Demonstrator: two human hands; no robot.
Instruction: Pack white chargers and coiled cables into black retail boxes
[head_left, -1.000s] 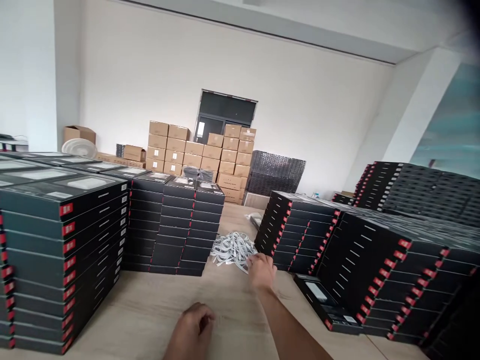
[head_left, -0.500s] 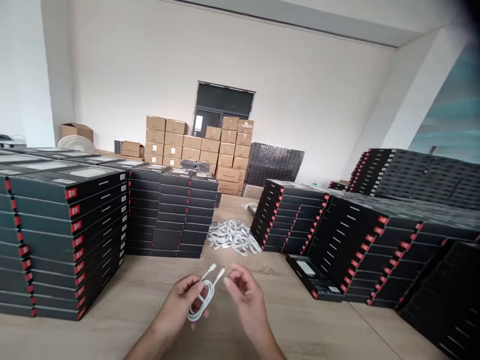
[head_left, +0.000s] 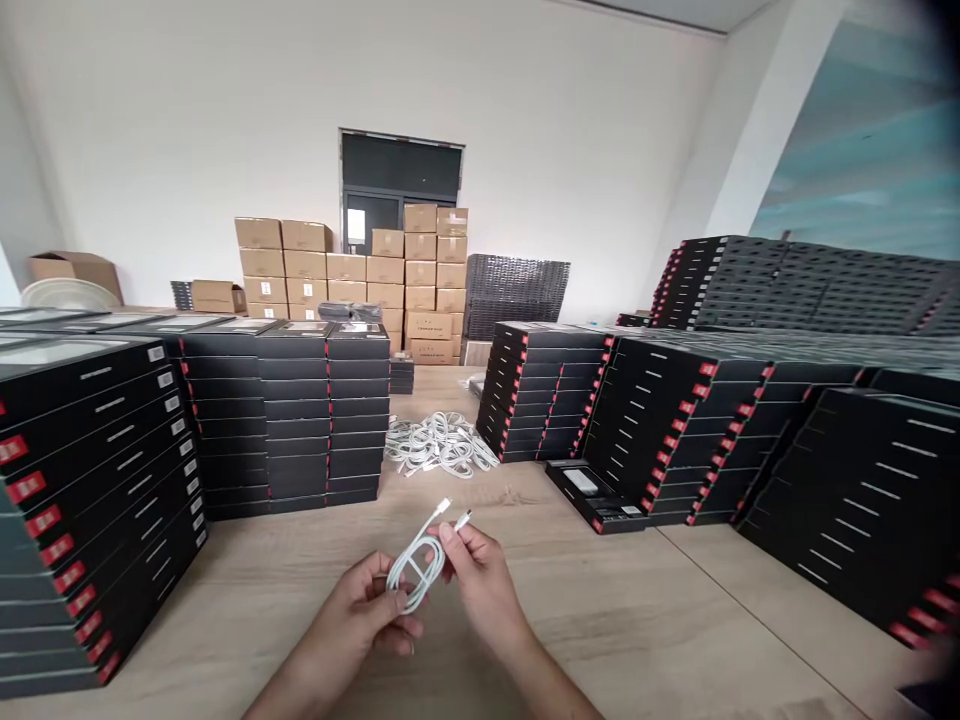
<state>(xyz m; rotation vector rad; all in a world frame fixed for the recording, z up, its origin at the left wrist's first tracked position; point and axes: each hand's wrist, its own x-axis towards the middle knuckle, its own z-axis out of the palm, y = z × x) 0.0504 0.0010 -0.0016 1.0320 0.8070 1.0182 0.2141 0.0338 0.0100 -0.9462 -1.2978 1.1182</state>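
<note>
A coiled white charging cable [head_left: 417, 568] is held up over the wooden table, its two plug ends pointing away from me. My left hand [head_left: 367, 602] is closed on the left and lower side of the coil, thumb on top. My right hand [head_left: 480, 572] pinches the cable near the right-hand plug, with thumb and fingertips together. The other plug end sticks up free to the left of it. Beyond my hands, a tangled pile of white cables [head_left: 442, 444] lies on the table.
Tall stacks of black boxes stand at the left [head_left: 112, 500], centre left [head_left: 300, 420] and right [head_left: 645, 420]. An open black box [head_left: 596, 497] holding a white item lies before the right stacks. Cardboard cartons [head_left: 386, 270] are piled at the back on the wooden table [head_left: 480, 650].
My right hand has closed on the cable by one plug, where before it was just beside it. The coil has tilted and risen slightly. The camera view has turned right.
</note>
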